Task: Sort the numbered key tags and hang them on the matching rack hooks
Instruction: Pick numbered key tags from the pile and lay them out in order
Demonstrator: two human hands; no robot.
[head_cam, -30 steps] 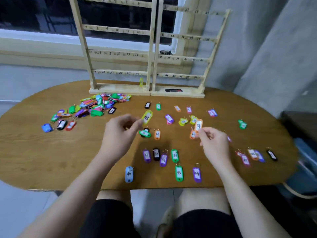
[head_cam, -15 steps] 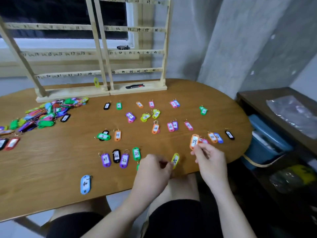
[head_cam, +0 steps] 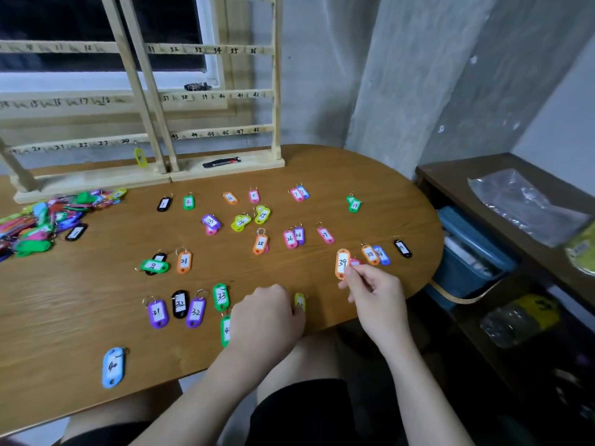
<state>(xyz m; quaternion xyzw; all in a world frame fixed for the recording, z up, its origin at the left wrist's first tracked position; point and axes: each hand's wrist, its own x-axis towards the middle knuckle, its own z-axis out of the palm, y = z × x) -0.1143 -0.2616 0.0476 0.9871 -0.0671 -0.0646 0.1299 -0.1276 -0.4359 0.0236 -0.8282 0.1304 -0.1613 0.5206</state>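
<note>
Fingers of the right hand (head_cam: 375, 292) pinching the lower end of an orange tag marked 39 (head_cam: 342, 263), held upright just above the wooden table (head_cam: 64, 333), right beside a pink tag (head_cam: 355, 262) lying flat. Fingers of the left hand (head_cam: 267, 320) curled knuckles-up, tips closed on a yellow tag (head_cam: 299, 301) near the table's front edge; number blurred, unreadable. Half hidden under that hand, a green tag (head_cam: 225, 331). Nearest the front edge, to the left, a light blue tag marked 40 (head_cam: 113, 366). Just beyond, a row: purple 31 (head_cam: 157, 313), black 32 (head_cam: 180, 304), purple 32 (head_cam: 195, 312), green 33 (head_cam: 221, 296). Farther in, an orange 21 (head_cam: 184, 262) beside a green tag (head_cam: 154, 266) lying over a black one. Right of the held tag, an orange 38 (head_cam: 370, 254) touching a blue 38 (head_cam: 382, 255), then a black tag (head_cam: 402, 248) apart. Beyond, more tags scattered in loose rows across the middle. At far left, an unsorted heap of tags (head_cam: 48, 217). At the back, the wooden rack (head_cam: 273, 91) standing upright with numbered rails, one yellow tag (head_cam: 140, 157) hanging under 24, a dark flat object (head_cam: 221, 162) lying on the base.
</note>
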